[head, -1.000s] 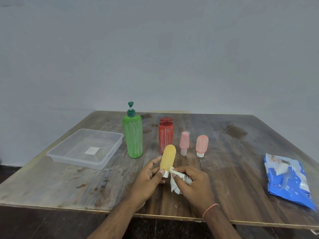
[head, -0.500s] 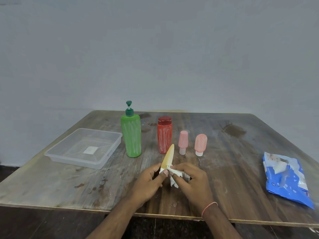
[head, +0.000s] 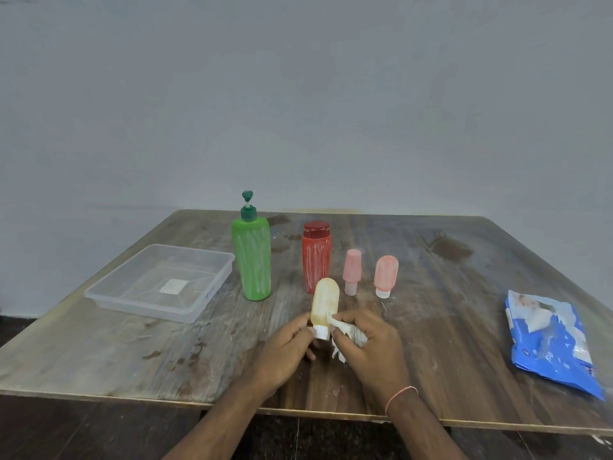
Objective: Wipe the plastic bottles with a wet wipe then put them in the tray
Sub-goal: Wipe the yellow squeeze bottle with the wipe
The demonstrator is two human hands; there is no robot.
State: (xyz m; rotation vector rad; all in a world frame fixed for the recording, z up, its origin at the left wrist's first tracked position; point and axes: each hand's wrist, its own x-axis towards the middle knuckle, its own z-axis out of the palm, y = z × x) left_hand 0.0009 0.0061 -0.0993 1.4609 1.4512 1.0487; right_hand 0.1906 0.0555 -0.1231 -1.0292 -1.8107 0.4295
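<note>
My left hand (head: 285, 351) pinched the white cap of the yellow bottle (head: 325, 302), held cap-down near the tabletop's (head: 132, 353) front edge. My right hand (head: 371, 343), just beside it, gripped the wet wipe (head: 348, 332) against the bottle's lower side.

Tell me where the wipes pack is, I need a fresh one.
In the head view, the blue wipes pack lies flat near the table's right edge, beyond the right hand.

A plain, bare room, perhaps in a home or a simple workspace: a worn, stained wooden tabletop (head: 447, 293) stands against an unadorned pale grey wall (head: 298, 111). A dark floor (head: 66, 433) shows below the tabletop's near edge.
</note>
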